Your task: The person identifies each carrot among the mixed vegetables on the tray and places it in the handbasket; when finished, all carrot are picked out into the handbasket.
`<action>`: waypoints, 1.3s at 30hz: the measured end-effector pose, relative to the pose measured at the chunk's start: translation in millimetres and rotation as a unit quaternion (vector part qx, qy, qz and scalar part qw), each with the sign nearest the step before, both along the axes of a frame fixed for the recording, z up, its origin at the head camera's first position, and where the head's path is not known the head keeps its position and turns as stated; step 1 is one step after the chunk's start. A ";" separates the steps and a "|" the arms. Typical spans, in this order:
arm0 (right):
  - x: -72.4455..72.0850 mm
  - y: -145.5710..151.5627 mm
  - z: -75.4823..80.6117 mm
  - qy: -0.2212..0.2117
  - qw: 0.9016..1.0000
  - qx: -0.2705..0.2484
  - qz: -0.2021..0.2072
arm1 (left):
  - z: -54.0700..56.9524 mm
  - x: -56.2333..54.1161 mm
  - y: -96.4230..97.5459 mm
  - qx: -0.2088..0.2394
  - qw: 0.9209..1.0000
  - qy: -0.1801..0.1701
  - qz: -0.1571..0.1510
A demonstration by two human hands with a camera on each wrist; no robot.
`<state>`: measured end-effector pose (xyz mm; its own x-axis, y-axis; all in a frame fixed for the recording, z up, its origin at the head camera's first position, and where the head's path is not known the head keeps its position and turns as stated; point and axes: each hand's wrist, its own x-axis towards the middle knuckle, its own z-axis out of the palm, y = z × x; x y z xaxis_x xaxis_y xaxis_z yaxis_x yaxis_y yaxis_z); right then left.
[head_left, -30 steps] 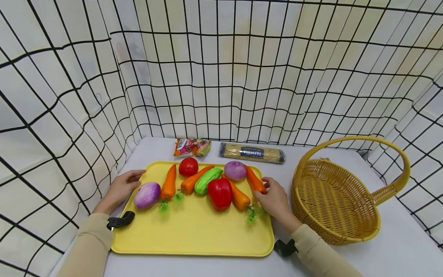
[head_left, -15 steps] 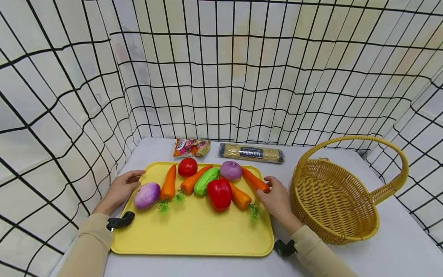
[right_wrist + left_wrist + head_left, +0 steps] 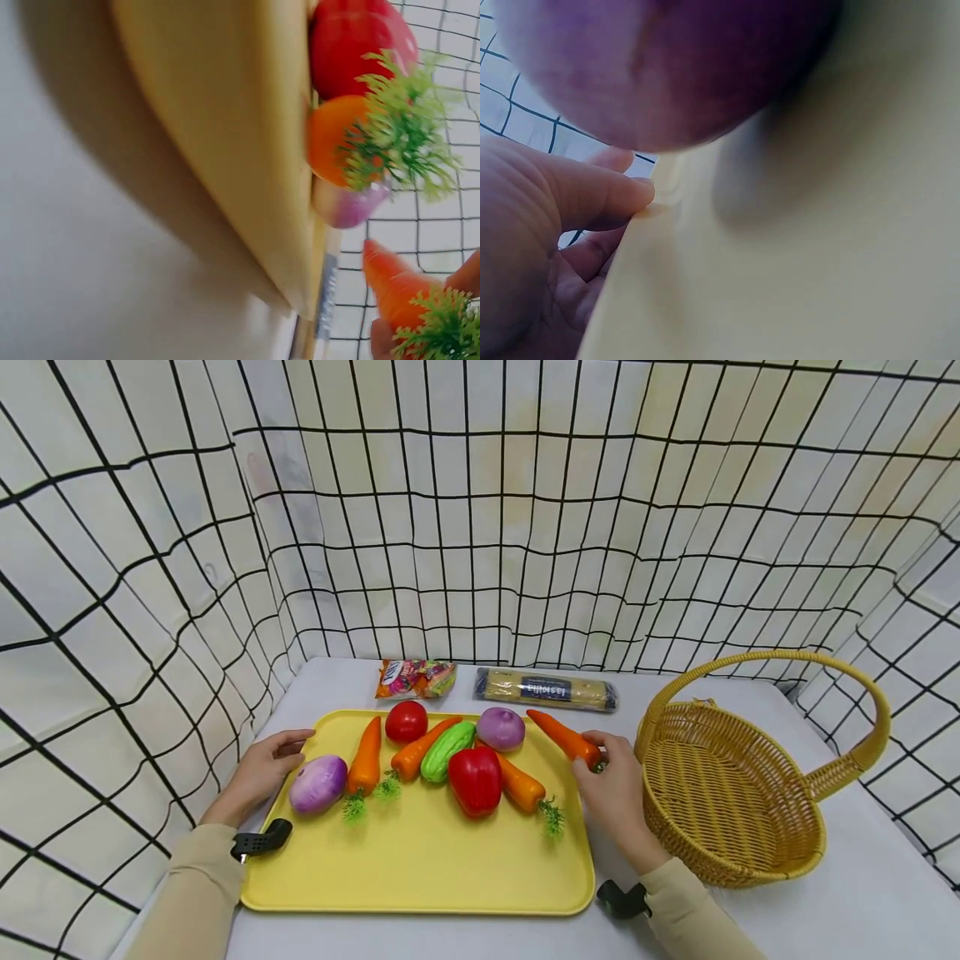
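In the head view my right hand (image 3: 611, 785) pinches an orange carrot (image 3: 561, 735) near its leafy end, over the right edge of the yellow tray (image 3: 420, 868). The right wrist view shows this carrot (image 3: 397, 289) apart from the tray, its pointed tip free and its green leaves (image 3: 442, 330) by the fingers. My left hand (image 3: 258, 772) holds the tray's left rim, thumb (image 3: 622, 196) on top and fingers on the outer side. Close to it lies a rounded purple vegetable (image 3: 318, 783); the left wrist view shows only part of it.
The tray bears a red tomato (image 3: 407, 722), a red bell pepper (image 3: 476, 782), a green bumpy gourd (image 3: 448, 752), a purple onion (image 3: 501, 728) and more carrots (image 3: 365, 756). A wicker basket (image 3: 652, 802) stands right. Behind lie a candy bag (image 3: 416, 679) and a pasta pack (image 3: 546, 689).
My right hand has lifted the carrot from the tray and moved it slightly right and away from me. The onion beside it has shifted slightly left. My left hand stays put.
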<state>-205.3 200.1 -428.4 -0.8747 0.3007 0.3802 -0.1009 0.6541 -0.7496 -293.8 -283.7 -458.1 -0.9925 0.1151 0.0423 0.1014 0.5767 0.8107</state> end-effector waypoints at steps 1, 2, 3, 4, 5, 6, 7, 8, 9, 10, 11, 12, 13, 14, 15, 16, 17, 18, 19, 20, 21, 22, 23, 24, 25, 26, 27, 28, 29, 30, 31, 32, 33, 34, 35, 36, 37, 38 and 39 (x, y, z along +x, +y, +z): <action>1.0 1.2 1.4 0.017 1.000 -0.005 0.003 | 0.0 0.2 0.1 -0.001 1.000 0.002 0.000; 1.9 2.7 2.8 0.036 0.999 -0.006 0.007 | -0.1 0.2 0.2 -0.002 1.000 0.003 0.001; 2.7 4.3 4.3 0.055 0.998 -0.010 0.014 | -0.2 0.2 0.3 -0.002 1.000 0.004 0.001; 3.8 6.0 5.5 0.072 0.997 -0.013 0.023 | -0.5 0.0 0.3 -0.002 1.000 0.005 0.002; 4.9 8.0 7.1 0.088 0.996 -0.015 0.030 | -0.4 0.2 0.4 0.000 1.000 0.004 0.001; 6.2 9.9 9.4 0.103 0.994 -0.020 0.038 | -0.5 0.3 0.5 0.001 1.000 0.004 0.002; 7.3 12.2 11.2 0.115 0.992 -0.025 0.046 | -0.6 0.4 0.6 0.002 1.000 0.003 0.001; 8.5 14.6 13.0 0.124 0.990 -0.030 0.053 | -0.9 0.4 0.6 0.003 1.000 0.000 0.002; 10.5 16.8 15.7 0.129 0.989 -0.036 0.060 | -1.2 0.4 0.5 0.003 1.000 -0.001 0.003; 13.1 18.9 18.6 0.130 0.988 -0.043 0.067 | -1.7 0.2 0.5 0.001 1.000 -0.001 0.003; 15.8 20.9 21.3 0.133 0.987 -0.050 0.075 | -2.2 0.1 0.5 -0.001 1.000 -0.001 0.004; 18.9 22.5 24.3 0.134 0.986 -0.058 0.084 | -2.7 -0.1 0.5 -0.003 1.000 0.000 0.006; 22.4 23.7 27.5 0.134 0.985 -0.065 0.091 | -3.4 -0.5 0.4 -0.005 1.000 0.001 0.006; 27.3 23.9 32.4 0.135 0.983 -0.071 0.098 | -3.8 -0.7 0.4 -0.006 1.000 0.003 0.007; 31.8 24.6 36.6 0.138 0.982 -0.076 0.105 | -4.0 -0.8 0.5 -0.006 1.000 0.005 0.007; 35.6 25.7 40.1 0.144 0.980 -0.083 0.112 | -4.0 -0.8 0.6 -0.006 1.000 0.007 0.006; 39.1 26.9 43.2 0.148 0.978 -0.090 0.117 | -3.9 -0.8 0.7 -0.005 1.000 0.009 0.006; 42.1 28.8 45.8 0.152 0.976 -0.097 0.124 | -3.7 -0.8 0.8 -0.005 1.000 0.010 0.005; 44.0 31.3 47.0 0.155 0.975 -0.098 0.127 | -3.6 -1.0 0.9 -0.006 1.000 0.012 0.005; 44.7 35.3 46.6 0.157 0.974 -0.100 0.133 | -3.1 -0.7 1.1 -0.006 1.000 0.013 0.005; 43.9 40.4 44.4 0.156 0.973 -0.106 0.134 | -2.8 -0.6 1.2 -0.006 1.000 0.013 0.005; 43.4 45.2 42.6 0.152 0.974 -0.110 0.129 | -2.5 -0.5 1.3 -0.008 1.000 0.013 0.005; 43.1 49.9 40.9 0.146 0.975 -0.115 0.123 | -2.5 -0.7 1.1 -0.009 1.000 0.013 0.006; 42.7 54.9 39.3 0.141 0.976 -0.119 0.117 | -2.6 -0.9 1.0 -0.011 1.000 0.014 0.006; 42.4 59.6 38.4 0.135 0.977 -0.124 0.107 | -2.6 -0.8 0.9 -0.011 1.000 0.014 0.007; 42.8 64.3 38.1 0.126 0.978 -0.134 0.097 | -2.4 -0.5 0.8 -0.010 1.000 0.014 0.007; 43.8 68.1 38.9 0.121 0.978 -0.146 0.087 | -2.4 -0.5 0.7 -0.010 1.000 0.014 0.007; 45.1 72.0 39.8 0.115 0.978 -0.157 0.081 | -2.6 -0.6 0.5 -0.011 1.000 0.015 0.007; 46.3 75.8 40.9 0.111 0.976 -0.171 0.079 | -2.9 -0.7 0.2 -0.010 1.000 0.015 0.007; 47.3 79.6 41.8 0.107 0.973 -0.186 0.081 | -3.1 -0.8 0.0 -0.010 1.000 0.015 0.007; 48.3 83.4 42.7 0.105 0.971 -0.199 0.082 | -3.2 -0.8 0.0 -0.009 1.000 0.016 0.007; 49.2 86.9 43.5 0.103 0.969 -0.210 0.086 | -3.5 -1.0 0.0 -0.009 1.000 0.017 0.006; 49.9 90.3 44.3 0.104 0.966 -0.219 0.090 | -3.8 -1.2 -0.1 -0.009 1.000 0.018 0.006; 51.1 93.4 45.1 0.103 0.964 -0.228 0.091 | -4.1 -1.3 -0.1 -0.009 1.000 0.018 0.007; 52.0 96.5 45.5 0.103 0.962 -0.235 0.093 | -4.3 -1.4 -0.2 -0.009 1.000 0.018 0.007; 53.0 99.6 46.1 0.103 0.961 -0.240 0.092 | -4.5 -1.6 -0.2 -0.009 1.000 0.018 0.007; 53.6 102.5 46.6 0.106 0.960 -0.244 0.089 | -4.5 -1.6 -0.3 -0.009 1.000 0.018 0.007; 54.1 105.5 47.1 0.109 0.958 -0.249 0.086 | -4.4 -1.5 -0.4 -0.008 1.000 0.018 0.007; 54.3 108.5 47.6 0.114 0.957 -0.254 0.081 | -4.2 -1.3 -0.4 -0.008 1.000 0.018 0.007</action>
<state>-151.0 308.5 -380.9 -0.8369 0.3649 0.4080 -0.3697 0.1729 -0.9129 -295.1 -284.1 -462.3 -0.9919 0.1021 0.0759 0.1218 0.5911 0.7973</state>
